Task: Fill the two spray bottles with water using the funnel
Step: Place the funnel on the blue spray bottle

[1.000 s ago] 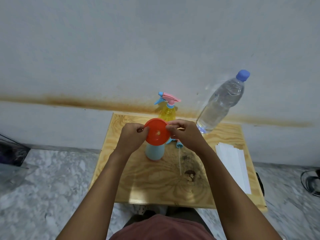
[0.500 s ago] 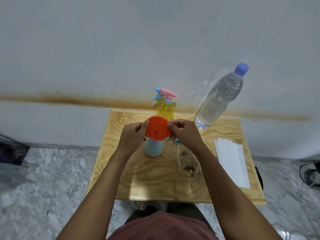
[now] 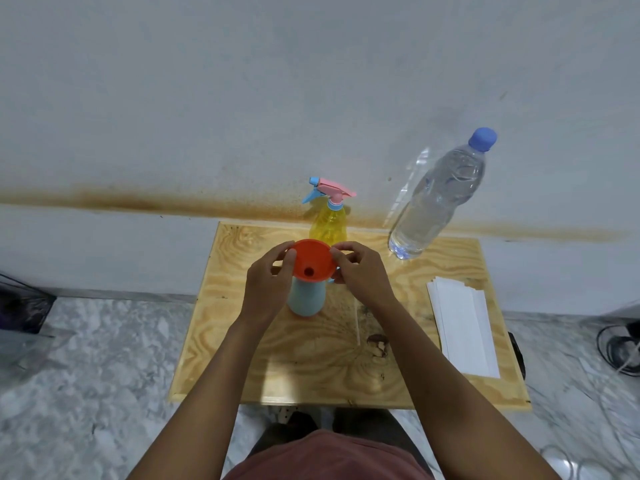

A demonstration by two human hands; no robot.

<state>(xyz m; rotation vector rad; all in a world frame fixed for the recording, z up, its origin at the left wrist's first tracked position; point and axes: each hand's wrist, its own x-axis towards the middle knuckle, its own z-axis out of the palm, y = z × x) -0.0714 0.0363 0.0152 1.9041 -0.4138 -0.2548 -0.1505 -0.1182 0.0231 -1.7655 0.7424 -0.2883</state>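
The orange funnel [image 3: 309, 259] stood upright in the neck of the pale blue bottle [image 3: 306, 297] near the middle of the surface [image 3: 311, 358], wide mouth up, spout straight down. The left grip [image 3: 265, 282] pinched its left rim, the right grip [image 3: 362, 271] its right rim. Behind stood the yellow spray bottle [image 3: 329, 225], nozzle pointing left.

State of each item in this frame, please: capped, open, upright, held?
Light blue spray bottle: upright, head removed.
Orange plastic funnel: seated in that bottle's neck.
Left hand: pinches funnel rim.
Right hand: pinches funnel rim.
Yellow spray bottle: upright, pink-and-blue trigger head on.
Clear plastic water bottle: upright, blue cap on.
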